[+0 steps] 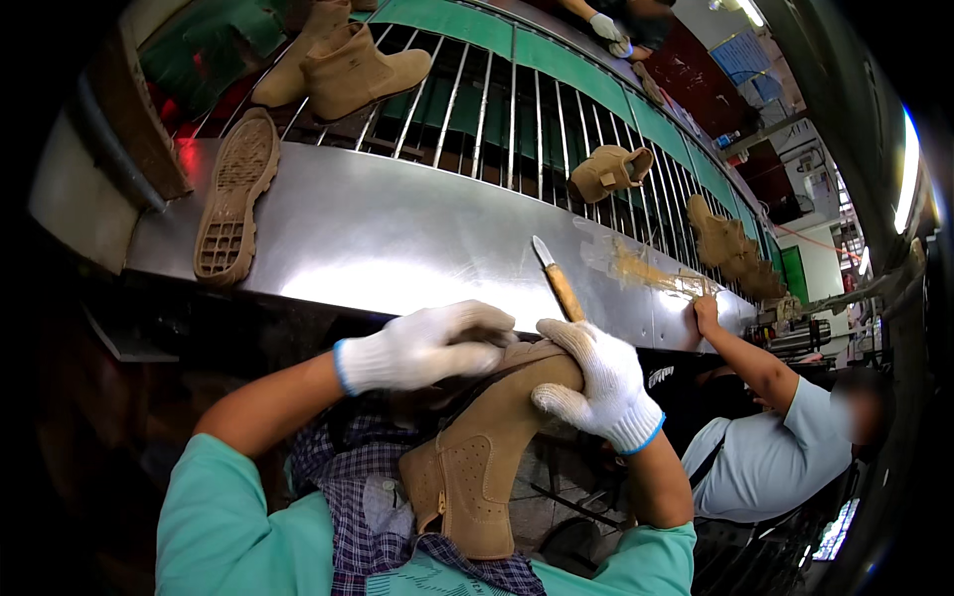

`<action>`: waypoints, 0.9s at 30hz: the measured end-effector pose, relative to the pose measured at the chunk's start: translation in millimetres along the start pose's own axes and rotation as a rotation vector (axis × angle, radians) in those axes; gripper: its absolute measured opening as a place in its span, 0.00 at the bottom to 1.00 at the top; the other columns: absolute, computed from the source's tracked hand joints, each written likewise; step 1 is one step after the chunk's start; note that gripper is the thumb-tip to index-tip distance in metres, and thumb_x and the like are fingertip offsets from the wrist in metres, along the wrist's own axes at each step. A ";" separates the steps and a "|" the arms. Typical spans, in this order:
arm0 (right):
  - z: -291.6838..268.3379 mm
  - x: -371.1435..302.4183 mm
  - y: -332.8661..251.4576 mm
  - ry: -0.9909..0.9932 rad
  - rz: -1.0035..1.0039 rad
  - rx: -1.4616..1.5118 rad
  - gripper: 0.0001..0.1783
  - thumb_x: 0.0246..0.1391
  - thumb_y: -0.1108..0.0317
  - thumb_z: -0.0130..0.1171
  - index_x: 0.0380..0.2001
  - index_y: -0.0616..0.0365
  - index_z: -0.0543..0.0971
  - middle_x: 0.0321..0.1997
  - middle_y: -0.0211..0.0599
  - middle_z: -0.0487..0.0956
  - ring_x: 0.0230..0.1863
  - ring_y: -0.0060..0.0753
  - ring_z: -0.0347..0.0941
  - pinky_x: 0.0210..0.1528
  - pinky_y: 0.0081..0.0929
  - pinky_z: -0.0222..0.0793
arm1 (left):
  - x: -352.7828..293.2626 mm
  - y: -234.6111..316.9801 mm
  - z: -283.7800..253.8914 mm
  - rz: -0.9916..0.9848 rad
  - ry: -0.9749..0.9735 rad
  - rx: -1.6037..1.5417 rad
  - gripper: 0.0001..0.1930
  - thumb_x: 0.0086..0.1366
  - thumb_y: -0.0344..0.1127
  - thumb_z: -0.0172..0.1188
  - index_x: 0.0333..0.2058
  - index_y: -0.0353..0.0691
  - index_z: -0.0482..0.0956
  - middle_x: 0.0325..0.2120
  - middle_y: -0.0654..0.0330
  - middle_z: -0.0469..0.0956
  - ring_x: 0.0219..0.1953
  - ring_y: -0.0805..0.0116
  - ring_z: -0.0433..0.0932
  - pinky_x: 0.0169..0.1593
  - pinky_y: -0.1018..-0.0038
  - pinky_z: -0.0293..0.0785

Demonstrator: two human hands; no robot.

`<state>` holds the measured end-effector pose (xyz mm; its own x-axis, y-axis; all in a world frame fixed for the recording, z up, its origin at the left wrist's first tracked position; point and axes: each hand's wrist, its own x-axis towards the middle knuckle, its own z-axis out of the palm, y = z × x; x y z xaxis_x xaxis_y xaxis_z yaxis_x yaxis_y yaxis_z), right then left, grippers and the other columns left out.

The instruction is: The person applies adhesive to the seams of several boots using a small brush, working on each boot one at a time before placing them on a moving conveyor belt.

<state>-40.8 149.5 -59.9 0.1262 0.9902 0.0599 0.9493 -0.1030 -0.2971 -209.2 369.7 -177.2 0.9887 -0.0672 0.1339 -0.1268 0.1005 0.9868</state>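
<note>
A tan suede ankle boot (487, 457) with a side zipper and punched holes leans against my body, its toe raised toward the bench. My right hand (596, 387), in a white knitted glove, is wrapped around the toe. A brownish sole (532, 355) shows along the boot's upturned underside, partly hidden by the gloves. At that sole's left edge is my left hand (427, 343), also gloved and slightly blurred, fingers stretched and apart; whether it touches the sole I cannot tell. Beyond my hands, a wooden-handled knife (561, 288) lies on the metal bench edge.
A loose sole (237, 199) lies at the left on the metal ledge (378, 228). Behind run metal rollers (482, 114) carrying tan boots (363, 74) and another small boot (609, 173). At right, a person (770, 437) reaches to the ledge; gloved hands (606, 30) show across the line.
</note>
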 end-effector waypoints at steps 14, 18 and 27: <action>-0.8 10.0 9.6 0.034 0.045 0.275 0.43 0.43 0.39 0.81 0.53 0.63 0.85 0.44 0.48 0.86 0.45 0.52 0.86 0.50 0.41 0.80 | -3.1 18.1 1.0 0.107 -0.067 0.157 0.38 0.64 0.29 0.64 0.73 0.31 0.67 0.67 0.44 0.76 0.66 0.57 0.80 0.72 0.63 0.74; 4.7 11.7 14.7 0.087 0.002 0.308 0.42 0.45 0.38 0.80 0.52 0.62 0.85 0.40 0.47 0.85 0.42 0.51 0.86 0.48 0.40 0.80 | -6.2 35.4 7.8 0.044 -0.035 0.308 0.38 0.65 0.27 0.59 0.75 0.33 0.64 0.66 0.41 0.77 0.63 0.51 0.83 0.68 0.63 0.79; -0.8 23.5 6.6 0.090 -0.009 0.297 0.44 0.42 0.36 0.81 0.52 0.62 0.85 0.40 0.45 0.85 0.42 0.51 0.85 0.49 0.41 0.80 | -23.4 40.4 23.0 0.039 0.119 0.442 0.43 0.59 0.25 0.59 0.76 0.32 0.61 0.66 0.35 0.75 0.56 0.46 0.87 0.60 0.61 0.85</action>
<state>-31.4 172.1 -59.7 0.1561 0.9772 0.1441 0.8263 -0.0492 -0.5610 -239.3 352.5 -138.3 0.9815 0.0454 0.1861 -0.1606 -0.3346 0.9286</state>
